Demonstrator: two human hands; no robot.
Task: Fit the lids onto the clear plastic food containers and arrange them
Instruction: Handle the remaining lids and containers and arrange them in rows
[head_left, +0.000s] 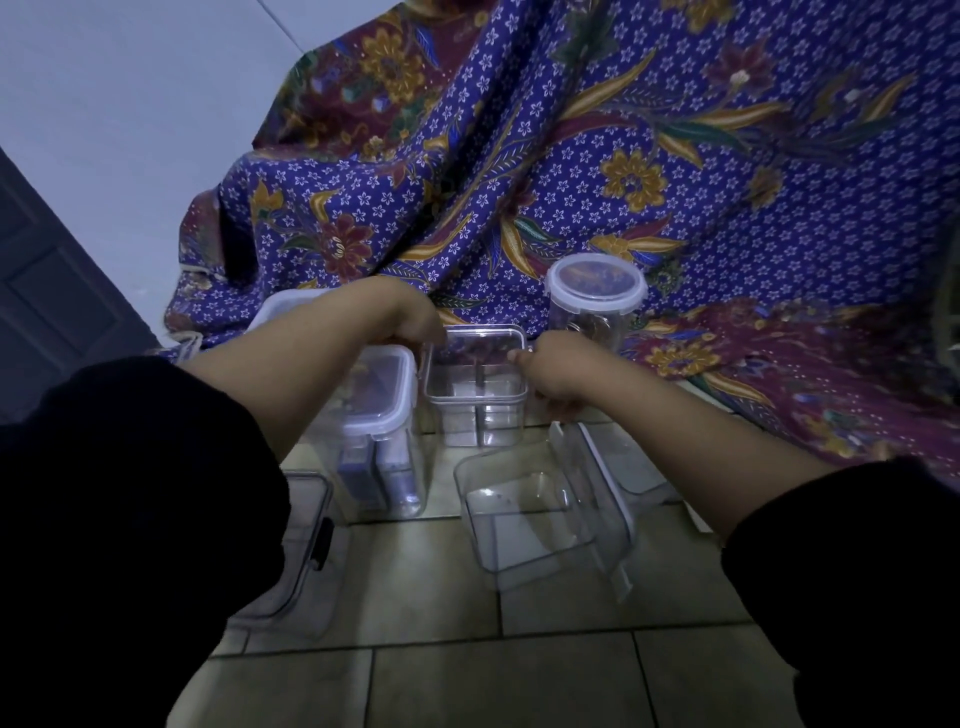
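Observation:
A clear square container (475, 410) stands on the tiled floor at centre, with a clear lid (483, 345) resting on its rim. My left hand (410, 319) grips the lid's left edge and my right hand (550, 376) holds the container's right side. To its left stands a tall lidded container (376, 431) with clip latches. A round lidded jar (595, 301) stands behind on the right. An open, lidless container (524, 519) sits nearer me, and another clear container (304, 535) lies partly under my left sleeve.
A blue and maroon floral cloth (675, 156) drapes over the background. A loose lid (597, 499) leans against the open container's right side. Another lidded container (283, 312) shows behind my left forearm. A dark door (47, 291) is at the far left.

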